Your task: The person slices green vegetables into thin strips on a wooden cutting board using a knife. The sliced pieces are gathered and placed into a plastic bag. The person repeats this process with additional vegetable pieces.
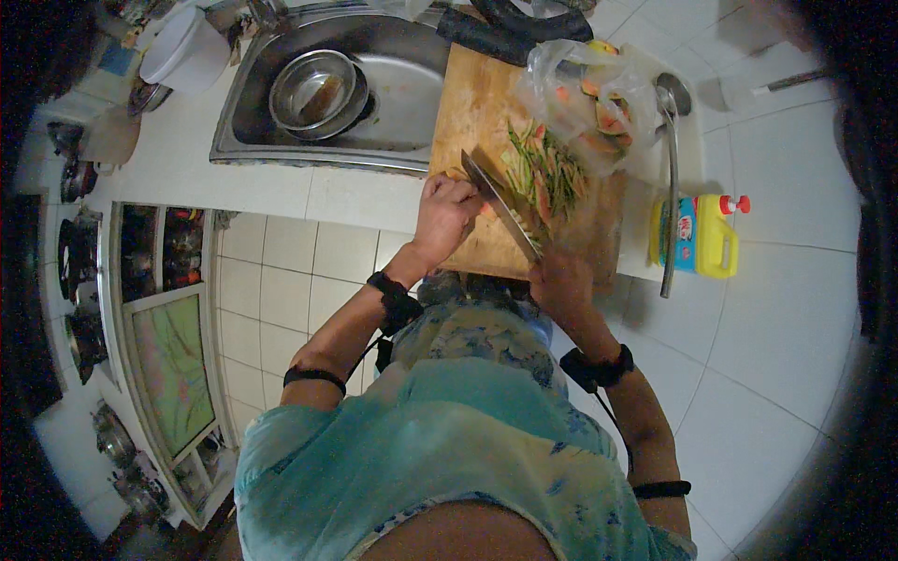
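My right hand (pixel 563 283) is closed round the handle of a kitchen knife (pixel 505 208), whose broad blade slants across the wooden cutting board (pixel 468 103). Left of the blade, my left hand (pixel 447 215) has its fingers curled down on a small pinkish piece, mostly hidden under them, that looks like melon rind. Just beyond the blade lies a pile of thin green and pink strips (pixel 547 178). A clear plastic bag (pixel 552 70) at the board's far right has chunks with green skin and reddish flesh in and around it.
To the left, a steel sink (pixel 402 103) holds stacked metal bowls (pixel 316 89). A long-handled ladle (pixel 672 168) lies right of the board, beside a yellow bottle with a red cap (pixel 716 238). A white tub (pixel 187 51) stands at the far left.
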A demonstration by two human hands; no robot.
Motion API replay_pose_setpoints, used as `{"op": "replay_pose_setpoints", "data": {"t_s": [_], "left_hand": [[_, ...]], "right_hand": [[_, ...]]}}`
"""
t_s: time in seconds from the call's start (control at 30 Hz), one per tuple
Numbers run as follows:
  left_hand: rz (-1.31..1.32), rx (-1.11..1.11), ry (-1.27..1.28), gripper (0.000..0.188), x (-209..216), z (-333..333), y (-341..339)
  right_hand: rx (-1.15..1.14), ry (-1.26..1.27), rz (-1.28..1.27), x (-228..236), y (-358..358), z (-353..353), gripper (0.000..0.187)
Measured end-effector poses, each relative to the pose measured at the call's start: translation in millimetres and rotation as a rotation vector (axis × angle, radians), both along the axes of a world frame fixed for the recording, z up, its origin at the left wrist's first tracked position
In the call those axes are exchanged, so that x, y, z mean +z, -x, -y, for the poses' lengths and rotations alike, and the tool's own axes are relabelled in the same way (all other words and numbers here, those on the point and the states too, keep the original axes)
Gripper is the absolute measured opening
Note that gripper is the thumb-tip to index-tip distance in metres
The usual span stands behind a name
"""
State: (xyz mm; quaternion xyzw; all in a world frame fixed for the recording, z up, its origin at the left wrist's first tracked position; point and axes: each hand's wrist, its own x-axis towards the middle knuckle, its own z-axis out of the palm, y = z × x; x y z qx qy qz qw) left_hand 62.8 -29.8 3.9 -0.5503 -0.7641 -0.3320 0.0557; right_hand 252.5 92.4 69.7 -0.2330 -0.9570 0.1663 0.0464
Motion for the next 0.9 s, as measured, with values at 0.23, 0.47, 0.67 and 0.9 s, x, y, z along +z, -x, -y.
{"op": "replay_pose_setpoints", "data": {"t_s": [0.23,0.47,0.67,0.9], "left_hand": [[-0.003,0.001,-0.063,0.022,-2,-2,3],[0.022,0.022,-0.032,0.023,-5,-1,4],[0.019,0.008,-0.072,0.023,-2,-3,2],[0.005,-0.009,-0.060,0.022,1,-3,4]], "right_hand": [[-0.002,-0.025,0.151,-10,27,5,0.021],[0.052,0.022,0.293,30,17,8,0.018],[0.149,-0.025,0.328,19,16,9,0.016],[-0.094,0.000,-0.049,-13,27,5,0.021]]}}
